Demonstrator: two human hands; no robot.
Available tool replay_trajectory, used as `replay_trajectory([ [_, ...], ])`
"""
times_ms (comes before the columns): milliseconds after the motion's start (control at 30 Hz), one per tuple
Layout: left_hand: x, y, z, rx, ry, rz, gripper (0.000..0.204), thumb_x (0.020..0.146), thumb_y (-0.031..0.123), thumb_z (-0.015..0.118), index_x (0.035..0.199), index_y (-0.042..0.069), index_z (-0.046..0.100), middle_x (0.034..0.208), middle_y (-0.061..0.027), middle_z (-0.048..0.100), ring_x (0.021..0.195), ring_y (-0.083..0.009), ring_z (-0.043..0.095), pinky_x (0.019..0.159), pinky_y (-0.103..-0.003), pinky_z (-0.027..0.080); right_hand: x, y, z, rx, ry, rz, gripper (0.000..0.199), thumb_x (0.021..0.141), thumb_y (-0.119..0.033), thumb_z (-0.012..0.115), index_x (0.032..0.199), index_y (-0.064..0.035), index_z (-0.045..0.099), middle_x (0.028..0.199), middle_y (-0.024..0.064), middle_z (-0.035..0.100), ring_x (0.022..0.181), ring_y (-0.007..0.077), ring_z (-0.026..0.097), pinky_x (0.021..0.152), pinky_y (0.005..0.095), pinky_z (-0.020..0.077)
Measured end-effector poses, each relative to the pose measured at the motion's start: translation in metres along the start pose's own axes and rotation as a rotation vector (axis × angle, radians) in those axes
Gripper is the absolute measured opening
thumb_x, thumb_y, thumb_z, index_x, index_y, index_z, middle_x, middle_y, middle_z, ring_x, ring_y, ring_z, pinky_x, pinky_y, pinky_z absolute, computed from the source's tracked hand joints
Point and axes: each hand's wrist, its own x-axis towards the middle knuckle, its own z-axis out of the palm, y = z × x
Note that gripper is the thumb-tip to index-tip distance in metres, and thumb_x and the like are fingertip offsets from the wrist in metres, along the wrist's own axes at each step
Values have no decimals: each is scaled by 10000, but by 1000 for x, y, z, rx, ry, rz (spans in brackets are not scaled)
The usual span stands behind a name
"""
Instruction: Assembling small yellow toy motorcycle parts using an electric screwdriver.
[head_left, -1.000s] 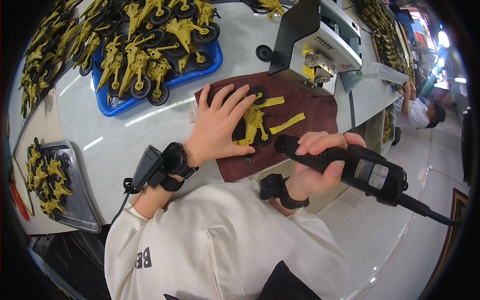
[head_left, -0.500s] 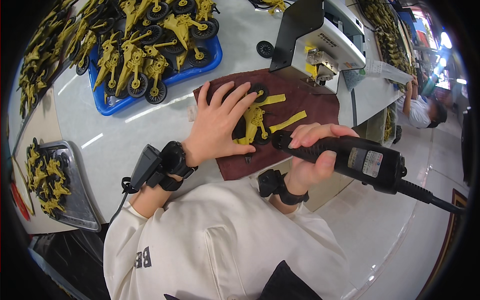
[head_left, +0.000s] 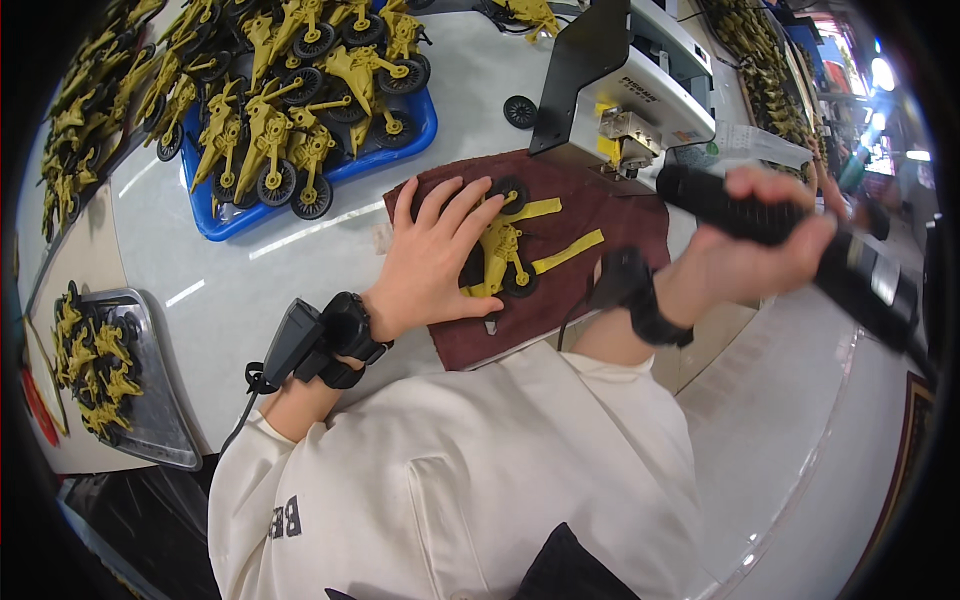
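My left hand (head_left: 425,250) lies with spread fingers over a yellow toy motorcycle (head_left: 503,250) with black wheels, its thumb touching the near end. Part of the toy is hidden under the palm. It rests on a dark red cloth (head_left: 560,300), where two yellow strips (head_left: 570,250) reach out to the right. Off to the right, my right hand (head_left: 755,245) is wrapped round a black corded electric screwdriver (head_left: 750,215), blurred by motion. The tool's front end is close to a small metal fitting on a boxy black-and-white machine (head_left: 650,95), apparently a screw feeder; contact cannot be made out.
A blue tray (head_left: 330,175) heaped with yellow toy motorcycles stands at the far left, beside more piles. A metal tray (head_left: 165,400) holds several yellow parts at left. One loose black wheel (head_left: 520,112) lies near the machine. Another person is blurred at far right.
My right hand has carried the electric screwdriver away from the toy, rightward and up to the machine. My left hand has stayed on the toy motorcycle.
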Motion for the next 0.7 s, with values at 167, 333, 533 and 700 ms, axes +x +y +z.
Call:
replay_trajectory([
  [167,-1,-1,0,8,-8,-4,984,534,490,784,1354,97,409,1409,-106,386,1289,-333,345,1091,-565,152,1,26,12,-163,-64,71,419,793,-203,629,1074,61,464,583,80,565,485,155,546,514,269,465],
  [333,-4,-3,-1,-3,5,-3,989,544,496,782,1364,99,397,1421,-103,377,1296,-331,341,1092,-561,150,-33,-9,0,91,-246,304,514,827,-281,646,1139,52,409,611,106,545,479,187,526,501,310,455],
  [533,-4,-4,0,-12,20,8,996,530,465,787,1369,102,390,1424,-99,375,1298,-331,338,1097,-552,149,-95,-48,-9,231,-508,330,640,869,-471,576,1229,5,345,663,104,533,469,215,507,468,350,427],
  [700,-5,-1,0,-16,44,20,980,532,483,798,1347,96,414,1396,-115,395,1272,-333,360,1082,-560,178,-111,-50,-9,189,-489,343,637,857,-441,617,1214,10,342,681,118,544,472,222,518,478,346,439],
])
